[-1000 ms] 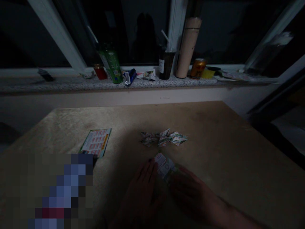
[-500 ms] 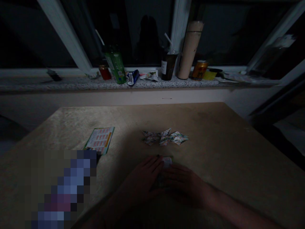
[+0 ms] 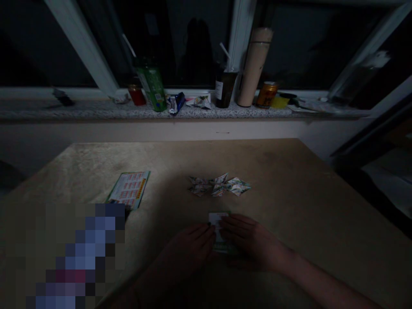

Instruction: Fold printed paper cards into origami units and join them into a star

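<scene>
A small folded piece of printed paper (image 3: 218,229) lies flat on the tan table (image 3: 289,180) near its front edge. My left hand (image 3: 189,251) rests on the paper's left side, fingers stretched out and pressing down. From the right, my right hand (image 3: 249,240) lies over the paper's other side, its fingers flat as well. Only a narrow strip of the paper shows between the two hands. The room is dim.
Several folded paper pieces (image 3: 219,186) sit in a row just beyond my hands. A printed leaflet (image 3: 128,189) lies to the left. On the windowsill (image 3: 80,110) stand a green bottle (image 3: 150,86), a dark cup with a straw (image 3: 224,88), a tall beige flask (image 3: 253,66) and a can (image 3: 266,94).
The paper was lifted and tilted between my fingers one second ago; now it lies flat on the table under both hands. My left hand drew back a little.
</scene>
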The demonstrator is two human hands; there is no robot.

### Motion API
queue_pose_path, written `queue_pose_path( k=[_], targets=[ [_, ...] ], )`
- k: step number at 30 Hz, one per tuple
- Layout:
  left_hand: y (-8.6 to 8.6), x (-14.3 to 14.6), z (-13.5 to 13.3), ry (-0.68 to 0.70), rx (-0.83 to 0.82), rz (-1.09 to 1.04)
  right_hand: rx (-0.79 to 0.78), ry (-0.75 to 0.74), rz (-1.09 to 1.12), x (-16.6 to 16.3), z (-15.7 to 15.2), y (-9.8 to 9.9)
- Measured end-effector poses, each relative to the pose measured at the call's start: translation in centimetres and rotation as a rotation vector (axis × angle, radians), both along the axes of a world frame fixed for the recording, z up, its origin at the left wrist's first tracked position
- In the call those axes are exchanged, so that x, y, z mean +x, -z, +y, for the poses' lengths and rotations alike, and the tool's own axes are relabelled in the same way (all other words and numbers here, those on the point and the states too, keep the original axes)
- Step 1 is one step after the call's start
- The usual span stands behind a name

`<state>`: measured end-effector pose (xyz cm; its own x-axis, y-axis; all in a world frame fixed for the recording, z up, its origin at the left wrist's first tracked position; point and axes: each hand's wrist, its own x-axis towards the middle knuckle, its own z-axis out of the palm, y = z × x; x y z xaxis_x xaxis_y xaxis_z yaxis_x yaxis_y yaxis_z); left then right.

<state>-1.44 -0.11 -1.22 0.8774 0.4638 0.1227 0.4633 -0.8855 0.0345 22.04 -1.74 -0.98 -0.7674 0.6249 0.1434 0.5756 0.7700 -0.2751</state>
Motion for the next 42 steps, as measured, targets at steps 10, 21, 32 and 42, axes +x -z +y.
queue_pose_path(
  k=[10,21,32,42],
  targets=[
    [-1.7,-0.5,0.0,-0.078,-0.249,0.012,-0.018,0.048,0.076,0.1,0.5,0.7],
    [-0.9,-1.4,0.2,-0.095,-0.284,0.036,-0.013,0.223,0.292,-0.5,1.0,0.0],
    [-1.1,-1.6,0.1,-0.177,-0.29,0.03,0.072,0.422,0.223,-1.0,1.8,1.4],
    [-1.0,-1.3,0.0,-0.099,-0.255,0.062,0.109,0.473,0.182,-1.7,2.7,0.8]
  ],
)
